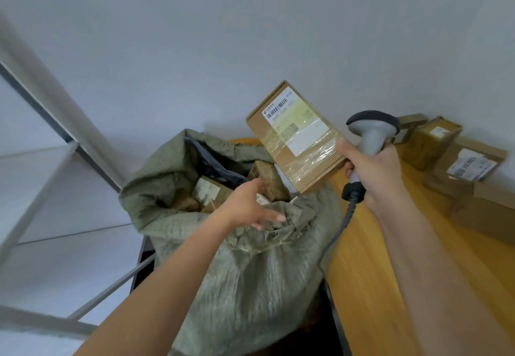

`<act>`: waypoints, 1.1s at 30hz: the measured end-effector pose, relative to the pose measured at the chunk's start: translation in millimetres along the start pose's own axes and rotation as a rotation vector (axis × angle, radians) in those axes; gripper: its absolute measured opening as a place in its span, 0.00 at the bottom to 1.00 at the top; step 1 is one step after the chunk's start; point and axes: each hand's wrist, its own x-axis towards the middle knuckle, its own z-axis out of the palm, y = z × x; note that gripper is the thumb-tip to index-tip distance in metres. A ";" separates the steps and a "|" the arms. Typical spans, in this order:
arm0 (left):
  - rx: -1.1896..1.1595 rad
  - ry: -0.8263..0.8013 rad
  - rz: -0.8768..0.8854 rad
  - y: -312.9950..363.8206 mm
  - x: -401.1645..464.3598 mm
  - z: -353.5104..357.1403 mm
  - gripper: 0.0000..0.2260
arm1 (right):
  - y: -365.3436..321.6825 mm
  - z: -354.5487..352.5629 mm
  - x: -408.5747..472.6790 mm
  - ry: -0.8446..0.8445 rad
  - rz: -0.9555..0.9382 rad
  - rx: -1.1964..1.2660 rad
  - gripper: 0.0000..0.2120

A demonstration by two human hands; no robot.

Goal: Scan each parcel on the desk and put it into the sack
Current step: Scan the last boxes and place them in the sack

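A flat brown parcel (295, 138) with a barcode label and clear tape hangs tilted over the mouth of the green woven sack (250, 272). My right hand (376, 171) grips the grey scanner (372, 127) by its handle, and its thumb pinches the parcel's lower right corner against it. Over the sack's near rim, my left hand (248, 207) reaches with fingers spread and holds nothing. Several brown parcels (211, 191) lie inside the sack.
The wooden desk (376, 272) runs along the right, with the sack standing against its left edge. Labelled cardboard parcels (471, 166) and a taped box (430, 141) sit at the back by the wall. A metal shelf frame (55, 177) stands to the left. The scanner's cable (341, 224) hangs down.
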 end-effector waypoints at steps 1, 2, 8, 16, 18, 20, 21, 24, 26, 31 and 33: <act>0.252 0.017 -0.019 -11.7 -2.0 -8.8 0.36 | 0.7 11.4 2.3 -0.020 -0.013 -0.016 0.28; 0.443 0.008 -0.016 -22.7 -4.0 -16.2 0.29 | 1.9 23.3 4.2 -0.039 -0.018 -0.026 0.29; 0.216 -0.257 -0.005 -51.0 -14.6 -52.1 0.08 | 17.0 91.1 6.6 -0.169 -0.013 -0.168 0.30; 0.081 -0.383 0.030 -47.3 -5.4 -74.4 0.10 | 38.6 135.2 2.4 -0.242 0.104 -0.268 0.22; 0.087 -0.375 0.026 -47.5 3.7 -73.3 0.11 | 36.1 129.9 4.9 -0.210 0.100 -0.295 0.19; 0.091 -0.351 0.044 -44.9 12.6 -70.0 0.09 | 32.0 120.4 7.6 -0.173 0.102 -0.293 0.19; 0.101 -0.331 0.062 -43.5 18.2 -67.5 0.07 | 29.7 114.4 8.1 -0.150 0.103 -0.299 0.18; 0.140 -0.219 0.125 -34.5 39.4 -55.1 0.05 | 22.2 91.0 9.3 -0.076 0.079 -0.316 0.15; 0.192 -0.114 0.193 -22.9 56.0 -41.8 0.08 | 16.5 70.7 10.5 -0.021 0.071 -0.325 0.16; 0.157 -0.005 0.341 27.4 90.1 3.8 0.08 | -2.8 4.3 17.8 0.144 0.100 -0.325 0.17; 0.153 -0.053 0.390 49.6 102.5 25.5 0.07 | -8.8 -24.1 21.9 0.220 0.096 -0.332 0.17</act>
